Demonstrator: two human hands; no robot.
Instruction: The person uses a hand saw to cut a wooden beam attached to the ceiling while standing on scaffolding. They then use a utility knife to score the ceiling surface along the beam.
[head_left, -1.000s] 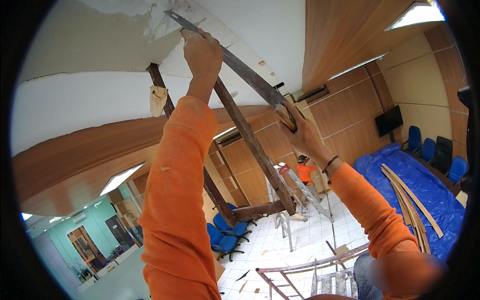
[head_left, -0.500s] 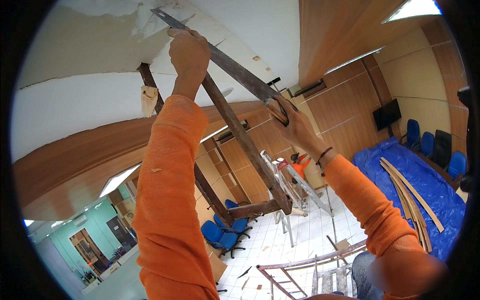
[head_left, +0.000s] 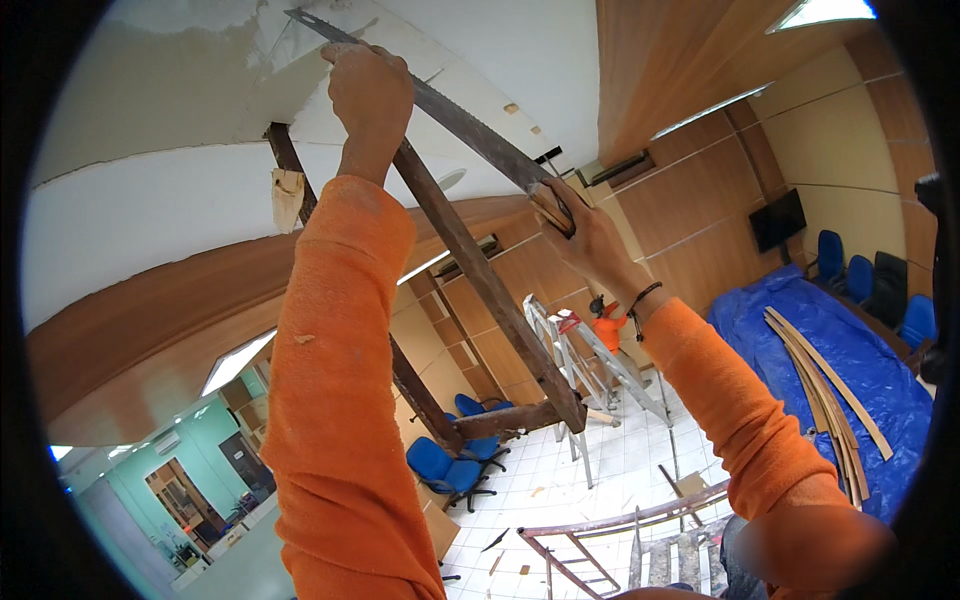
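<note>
Up by the ceiling, my left hand (head_left: 370, 105) is closed at the top of a dark wooden post (head_left: 465, 250), which slants down from beneath my wrist. A hand saw (head_left: 470, 130) crosses just behind that hand. Its long grey blade reaches up to the ceiling panel (head_left: 225, 90), past my left fingers. My fingers partly hide where blade and post meet. Lower and to the right, my right hand (head_left: 595, 240) wraps around the saw's wooden handle (head_left: 550, 207). The post joins a short crosspiece (head_left: 510, 420) at its lower end. Another dark post (head_left: 290, 165) hangs further left.
Below stand an aluminium stepladder (head_left: 600, 360) and a rusty metal scaffold frame (head_left: 620, 515). A co-worker in orange (head_left: 607, 330) is beyond the ladder. Blue chairs (head_left: 445, 465) are on the tiled floor. At right, wooden strips (head_left: 820, 400) lie on a blue tarp (head_left: 745, 320).
The saw has slid slightly up and to the left, its tip further along the ceiling. My right hand went with it. My left hand appears slightly higher and further left.
</note>
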